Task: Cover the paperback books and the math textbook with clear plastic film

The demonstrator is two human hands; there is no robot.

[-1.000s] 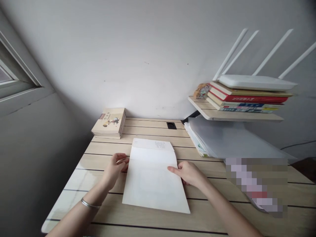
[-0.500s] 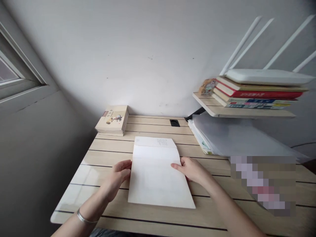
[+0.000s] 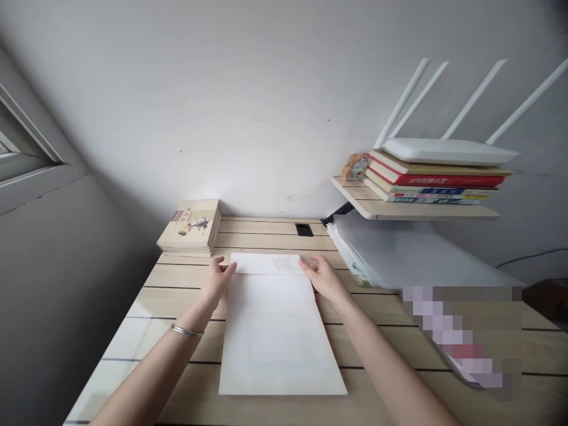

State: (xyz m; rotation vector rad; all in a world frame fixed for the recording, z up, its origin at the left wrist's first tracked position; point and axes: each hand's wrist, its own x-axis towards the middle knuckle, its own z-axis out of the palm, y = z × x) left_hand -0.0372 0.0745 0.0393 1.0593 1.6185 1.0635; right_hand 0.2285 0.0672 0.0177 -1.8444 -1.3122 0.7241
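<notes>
A large white sheet of paper (image 3: 277,331) lies flat on the wooden desk (image 3: 133,331) in front of me, with a strip at its far end (image 3: 266,263) showing small print. My left hand (image 3: 216,281) rests at the far left corner of the sheet, fingers stretched out onto its edge. My right hand (image 3: 323,277) rests at the far right corner, fingers extended and touching the strip. A silver bracelet (image 3: 186,331) sits on my left wrist. Neither hand is gripping the paper that I can see.
A stack of beige books (image 3: 190,228) sits at the desk's back left. A wall shelf (image 3: 399,208) on the right carries books and a white router (image 3: 448,151). Under it lies a pile of papers under clear plastic (image 3: 408,251). A window frame is at left.
Both hands have slid from the middle sides of the sheet forward to its far corners. The paper lies flatter and nearer to me.
</notes>
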